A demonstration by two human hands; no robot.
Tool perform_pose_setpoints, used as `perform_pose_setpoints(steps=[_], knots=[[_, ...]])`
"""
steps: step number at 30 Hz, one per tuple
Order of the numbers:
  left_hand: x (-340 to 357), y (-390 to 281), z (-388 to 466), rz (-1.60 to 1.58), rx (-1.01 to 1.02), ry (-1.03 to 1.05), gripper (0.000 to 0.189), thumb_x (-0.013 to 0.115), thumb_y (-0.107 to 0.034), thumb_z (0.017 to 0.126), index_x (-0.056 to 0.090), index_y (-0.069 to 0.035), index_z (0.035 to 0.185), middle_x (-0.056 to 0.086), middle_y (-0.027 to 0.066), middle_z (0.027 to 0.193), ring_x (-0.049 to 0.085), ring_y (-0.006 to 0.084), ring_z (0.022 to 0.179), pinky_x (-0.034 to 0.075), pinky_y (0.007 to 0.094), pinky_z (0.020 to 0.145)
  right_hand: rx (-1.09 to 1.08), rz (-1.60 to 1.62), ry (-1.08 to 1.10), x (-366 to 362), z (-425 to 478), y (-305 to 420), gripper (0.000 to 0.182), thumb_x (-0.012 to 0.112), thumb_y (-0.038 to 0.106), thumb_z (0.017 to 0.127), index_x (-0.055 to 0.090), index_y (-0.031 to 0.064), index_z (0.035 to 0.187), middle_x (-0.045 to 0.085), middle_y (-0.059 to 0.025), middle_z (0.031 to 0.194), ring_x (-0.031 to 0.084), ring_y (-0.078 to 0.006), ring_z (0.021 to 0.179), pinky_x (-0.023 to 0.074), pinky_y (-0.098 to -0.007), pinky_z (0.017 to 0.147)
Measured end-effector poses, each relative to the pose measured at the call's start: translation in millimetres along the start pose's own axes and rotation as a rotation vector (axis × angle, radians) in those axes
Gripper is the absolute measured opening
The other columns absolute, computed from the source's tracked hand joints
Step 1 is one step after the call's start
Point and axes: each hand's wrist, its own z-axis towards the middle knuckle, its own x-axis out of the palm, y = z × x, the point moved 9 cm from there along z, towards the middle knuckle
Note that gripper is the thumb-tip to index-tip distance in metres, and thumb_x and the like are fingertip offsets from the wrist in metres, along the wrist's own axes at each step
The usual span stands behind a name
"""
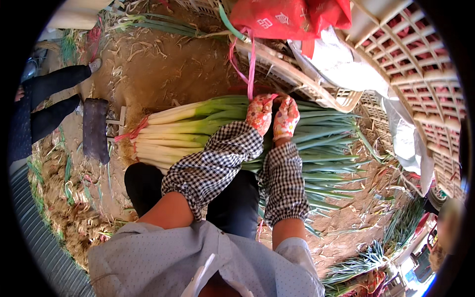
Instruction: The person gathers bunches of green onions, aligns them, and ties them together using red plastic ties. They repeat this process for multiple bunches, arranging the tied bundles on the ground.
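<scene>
A large bundle of green onions point(167, 128) lies across my knees, its white stalks to the left and its green leaves to the right. Pink twine point(138, 129) circles the white end. My left hand point(258, 113), in a floral glove, is closed on a pink strip point(274, 97) above the bundle's middle. Close beside it, my right hand point(286, 117), gloved alike, is closed at the strip's other side. More pink ribbon point(251, 70) hangs from the crate edge down to my left hand. My fingertips are partly hidden by the gloves' folds.
A plastic crate point(315, 91) with a red bag point(282, 18) stands just beyond my hands. Taller lattice crates point(415, 48) rise at right. At left are a dark padded seat point(95, 130) and another person's legs point(55, 83). Loose onions point(163, 24) lie on the dirt floor.
</scene>
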Motion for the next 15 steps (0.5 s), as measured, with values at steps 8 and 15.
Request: perform_pose_setpoints(steps=[8,15], knots=[[-13.6,11.7,-48.2,-0.217,-0.225,0.166,0.05,0.046,-0.04,0.09,0.054,-0.005,0.057,0.051,0.0013,0.052,0.046,0.0105,0.047,0.035,0.0272,0.047,0.145,0.127,0.177,1.3,-21.3,4.5,0.044,0.045,0.031,0.092,0.057,-0.0009,0.065,0.063,-0.0096,0.067,0.056,-0.0154,0.062,0.0446,-0.0301,0.061],[-8.7,15.1,-73.4,-0.511,-0.241,0.499,0.037,0.049,-0.037,0.091,0.059,-0.006,0.073,0.054,0.0001,0.063,0.049,0.0118,0.058,0.034,0.0254,0.053,-0.215,0.061,0.823,45.3,-37.6,57.2,0.036,0.048,0.033,0.09,0.06,0.0017,0.103,0.063,-0.0096,0.091,0.057,-0.0173,0.081,0.0448,-0.0277,0.076]])
